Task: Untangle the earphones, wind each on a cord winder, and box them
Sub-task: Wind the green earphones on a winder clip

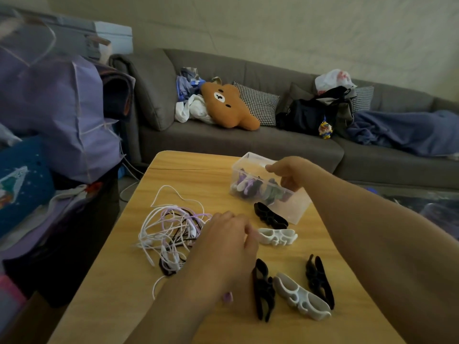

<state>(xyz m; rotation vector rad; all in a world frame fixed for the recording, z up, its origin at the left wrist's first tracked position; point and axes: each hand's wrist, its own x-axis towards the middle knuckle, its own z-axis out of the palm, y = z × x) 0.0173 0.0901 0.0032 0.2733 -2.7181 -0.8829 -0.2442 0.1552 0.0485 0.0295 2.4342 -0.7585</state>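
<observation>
Left hand [223,247] curled, touching tangled earphones [171,234] on table [188,170], grip unclear. Right hand [288,173] grips clear box [250,161]; 5 winders loose nearby. Tease 1 cord free slowly, don't yank.

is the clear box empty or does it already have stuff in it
Not empty. Through the wall of the clear box, purple, white and dark items show piled inside, too blurred to identify. The right hand grips its rim.

A loose tangle of white, lilac and black earphones [171,234] lies just left of the left hand [223,247]. Five cord winders, three black [270,214] and two white [277,236], lie flat between the hands. The right hand [288,173] grips the rim of the clear box [250,161], which holds more winders.
</observation>
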